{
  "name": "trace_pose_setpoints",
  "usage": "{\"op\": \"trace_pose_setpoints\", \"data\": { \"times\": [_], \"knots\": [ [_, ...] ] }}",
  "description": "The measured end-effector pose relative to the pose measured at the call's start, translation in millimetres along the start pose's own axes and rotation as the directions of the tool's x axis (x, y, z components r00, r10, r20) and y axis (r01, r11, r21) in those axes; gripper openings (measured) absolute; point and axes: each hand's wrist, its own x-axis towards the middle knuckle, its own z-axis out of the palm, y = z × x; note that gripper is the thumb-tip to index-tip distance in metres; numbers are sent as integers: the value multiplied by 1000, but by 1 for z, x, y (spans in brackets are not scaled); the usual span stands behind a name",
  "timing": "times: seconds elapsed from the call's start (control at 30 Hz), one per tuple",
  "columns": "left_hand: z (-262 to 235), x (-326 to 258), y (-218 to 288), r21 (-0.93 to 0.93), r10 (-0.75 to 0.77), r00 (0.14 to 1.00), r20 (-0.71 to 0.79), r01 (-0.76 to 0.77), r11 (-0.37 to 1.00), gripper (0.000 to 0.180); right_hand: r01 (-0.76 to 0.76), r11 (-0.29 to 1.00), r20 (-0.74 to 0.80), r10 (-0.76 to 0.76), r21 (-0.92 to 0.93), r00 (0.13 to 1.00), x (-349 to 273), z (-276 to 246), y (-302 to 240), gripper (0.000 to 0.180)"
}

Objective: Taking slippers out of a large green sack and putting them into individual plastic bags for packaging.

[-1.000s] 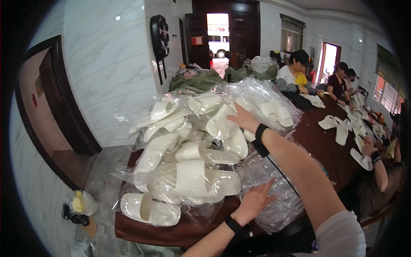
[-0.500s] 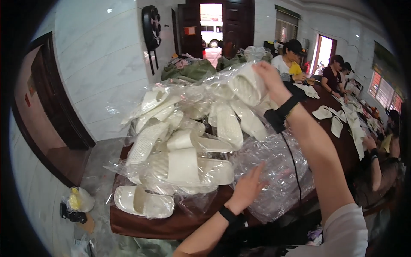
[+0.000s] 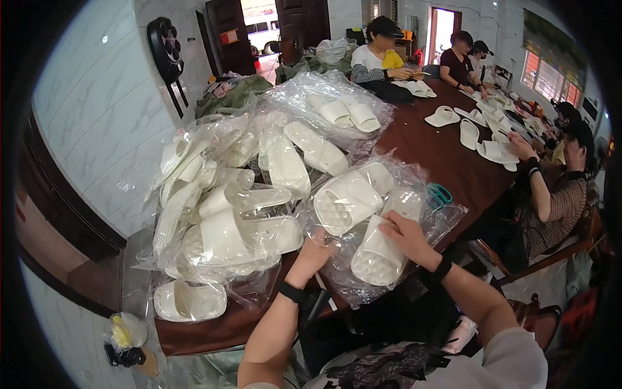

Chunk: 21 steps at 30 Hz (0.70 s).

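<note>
While bagged: a pair of white slippers (image 3: 363, 220) in a clear bag (image 3: 414, 194) is gripped by both hands.
Left hand (image 3: 313, 249): closed on the bag's edge.
Right hand (image 3: 405, 236): fingers pressed on the slippers.
Done: many bagged pairs are piled in the heap (image 3: 220, 194).
Left: loose slippers (image 3: 476, 133) are seen unbagged on the table (image 3: 447, 162).

Teal scissors (image 3: 440, 192) lie on my dark worktop (image 3: 447, 155) at three o'clock. Loose white slippers (image 3: 483, 133) sit toward one o'clock, where seated people (image 3: 382, 61) work.
</note>
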Motion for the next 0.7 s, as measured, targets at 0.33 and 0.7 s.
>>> {"op": "trace_pose_setpoints", "data": {
  "times": [0.33,0.7],
  "knots": [
    [-11,1,64,-873,-468,872,-141,114,475,67,196,980,-103,-192,30,976,16,-26,-8,24],
    [-15,-1,44,-853,-407,902,-143,96,513,39,39,998,256,-52,57,965,123,-117,51,24]
  ]
}}
